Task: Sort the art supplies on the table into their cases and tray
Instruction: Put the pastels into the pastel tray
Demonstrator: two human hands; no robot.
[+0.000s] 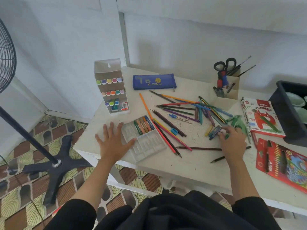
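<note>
Presently, the left hand point(114, 143) lies flat, fingers spread, thumb against the pastel tray point(149, 146) near the surface's point(191, 170) front-left corner. The right hand point(232, 140) curls over loose oil pastels point(215, 131) mid-right; grip undeterminable. Risk: a nudge could send the tray over the front edge.

1. The black bin point(279, 105) runs off the right edge, and its pale contents cannot be identified.
2. The fan point(6, 52) is cut by the left edge.
3. The right hand point(232, 141) hides the middle of a dark pencil point(199, 148). Whether its fingers grip the crayons point(215, 131) is unclear.
4. The red pencil box point(282, 165) is cropped at the right.
</note>
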